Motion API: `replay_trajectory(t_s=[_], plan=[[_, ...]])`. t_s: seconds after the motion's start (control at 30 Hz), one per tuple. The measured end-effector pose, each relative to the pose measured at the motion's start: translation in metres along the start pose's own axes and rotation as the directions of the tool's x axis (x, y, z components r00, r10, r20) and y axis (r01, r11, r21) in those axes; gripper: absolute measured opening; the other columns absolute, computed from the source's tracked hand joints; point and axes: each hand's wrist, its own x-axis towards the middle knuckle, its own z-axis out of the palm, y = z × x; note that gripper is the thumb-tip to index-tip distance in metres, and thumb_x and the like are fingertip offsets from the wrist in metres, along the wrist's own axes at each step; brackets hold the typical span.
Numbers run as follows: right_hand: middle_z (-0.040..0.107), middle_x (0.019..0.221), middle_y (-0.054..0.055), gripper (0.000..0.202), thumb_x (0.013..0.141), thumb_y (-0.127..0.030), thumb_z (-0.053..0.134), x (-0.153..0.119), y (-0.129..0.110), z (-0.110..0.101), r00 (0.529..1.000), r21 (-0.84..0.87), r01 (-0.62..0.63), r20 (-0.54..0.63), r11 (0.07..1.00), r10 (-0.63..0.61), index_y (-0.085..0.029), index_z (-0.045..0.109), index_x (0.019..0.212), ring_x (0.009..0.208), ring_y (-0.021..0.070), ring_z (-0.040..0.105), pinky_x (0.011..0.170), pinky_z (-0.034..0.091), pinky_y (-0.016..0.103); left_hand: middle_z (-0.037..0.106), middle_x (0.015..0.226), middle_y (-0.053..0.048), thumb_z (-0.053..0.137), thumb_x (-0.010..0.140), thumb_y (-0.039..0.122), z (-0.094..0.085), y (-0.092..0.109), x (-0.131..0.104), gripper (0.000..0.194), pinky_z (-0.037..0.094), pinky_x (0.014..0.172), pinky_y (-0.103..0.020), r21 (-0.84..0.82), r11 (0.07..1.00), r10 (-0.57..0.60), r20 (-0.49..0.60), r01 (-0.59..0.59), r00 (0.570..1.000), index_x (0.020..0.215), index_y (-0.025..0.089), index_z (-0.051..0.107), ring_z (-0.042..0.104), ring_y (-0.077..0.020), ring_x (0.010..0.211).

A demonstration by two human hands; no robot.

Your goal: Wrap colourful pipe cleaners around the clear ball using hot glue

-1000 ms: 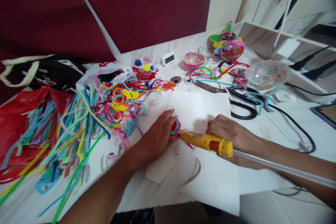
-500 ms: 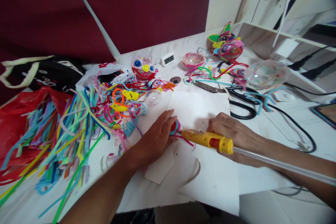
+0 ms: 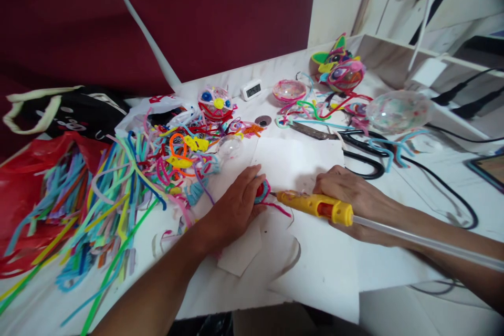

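Note:
My right hand (image 3: 346,194) is wrapped round a yellow hot glue gun (image 3: 315,206), with a long clear glue stick (image 3: 417,241) running out of its back end. Its nozzle points left, close to a small coil of red and blue pipe cleaner (image 3: 263,190). My left hand (image 3: 240,199) grips that coil at its left side, the fingers partly hiding it. A loose pink pipe cleaner end (image 3: 280,208) sticks out to the right below the nozzle. Under both hands lie white paper sheets (image 3: 315,268).
Pipe cleaners (image 3: 114,194) and a red bag (image 3: 23,194) fill the left side. Large black-handled scissors (image 3: 364,168) lie behind my right hand. Further back are a small clock (image 3: 251,90), decorated balls (image 3: 215,103) and a clear plastic dome (image 3: 399,111). Black cables (image 3: 452,184) run along the right.
The glue gun and my right hand have shifted slightly right, so its nozzle sits a little further from the coil. My left hand stays in place.

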Motion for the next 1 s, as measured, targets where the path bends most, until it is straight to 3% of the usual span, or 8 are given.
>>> replay_trajectory(t_s=[0.13,0.27,0.53,0.63,0.77,0.93,1.0], plan=[[0.061,0.087,0.005,0.003,0.094,-0.025,0.047,-0.003,0.003,-0.009,0.998,-0.061,-0.062,-0.031,0.996,0.06,-0.022,0.048,0.092,0.073,0.0206,0.057,0.075,0.038,0.041,0.037,0.155,-0.024,0.048,0.1,0.033,0.0,0.001,0.0,0.052,0.037,0.118,-0.059,-0.002,1.0,-0.03,0.023,0.03,0.999,0.147,0.015,0.036,0.035,-0.0333,0.147],[0.063,0.101,0.012,0.014,0.098,-0.027,0.039,-0.004,0.009,-0.015,0.992,-0.236,-0.123,-0.007,0.964,0.125,-0.021,0.051,0.103,0.081,0.0247,0.059,0.076,0.039,0.042,0.036,0.155,-0.024,0.046,0.101,0.031,-0.001,0.002,0.0,0.052,0.037,0.117,-0.06,0.011,1.0,-0.024,0.031,0.023,0.999,0.148,0.015,0.034,0.034,-0.0338,0.147],[0.061,0.111,0.017,0.033,0.081,-0.022,0.055,-0.008,0.026,-0.018,0.984,-0.417,-0.149,0.023,0.896,0.175,-0.015,0.058,0.113,0.094,0.0328,0.062,0.076,0.043,0.047,0.036,0.155,-0.024,0.05,0.098,0.028,0.003,0.0,-0.002,0.054,0.037,0.118,-0.06,0.001,1.0,-0.008,0.007,0.008,1.0,0.147,0.015,0.032,0.033,-0.0338,0.148],[0.06,0.117,0.017,0.034,0.078,-0.017,0.056,-0.008,0.017,-0.024,0.989,-0.384,-0.136,0.007,0.913,0.15,-0.016,0.06,0.113,0.104,0.0355,0.059,0.081,0.044,0.05,0.036,0.154,-0.025,0.051,0.098,0.027,0.005,-0.001,-0.002,0.054,0.037,0.117,-0.061,0.022,1.0,0.0,0.002,0.0,1.0,0.147,0.015,0.031,0.032,-0.0343,0.148],[0.066,0.11,0.015,0.021,0.091,-0.023,0.054,0.004,-0.01,-0.021,0.992,-0.258,-0.105,-0.094,0.96,0.083,-0.018,0.063,0.108,0.1,0.0297,0.061,0.085,0.045,0.048,0.036,0.153,-0.025,0.052,0.097,0.026,0.01,-0.004,-0.002,0.054,0.039,0.116,-0.06,0.014,1.0,0.02,-0.036,-0.019,0.999,0.145,0.015,0.031,0.034,-0.0345,0.147],[0.07,0.095,0.012,0.022,0.093,-0.037,0.061,0.03,-0.034,0.007,0.999,-0.217,-0.008,0.04,0.976,0.017,-0.017,0.064,0.102,0.093,0.0283,0.062,0.083,0.044,0.045,0.038,0.151,-0.027,0.049,0.098,0.027,0.012,-0.004,0.0,0.05,0.04,0.114,-0.061,0.038,0.998,0.055,-0.064,-0.052,0.996,0.143,0.013,0.032,0.036,-0.0365,0.145],[0.069,0.088,0.011,0.019,0.095,-0.034,0.058,0.038,-0.034,0.017,0.998,-0.25,0.016,0.057,0.968,-0.002,-0.016,0.063,0.098,0.088,0.0269,0.062,0.081,0.044,0.044,0.039,0.15,-0.026,0.049,0.099,0.029,0.011,-0.003,0.001,0.049,0.042,0.113,-0.061,0.054,0.997,0.06,-0.063,-0.056,0.996,0.143,0.014,0.032,0.038,-0.0366,0.144]])
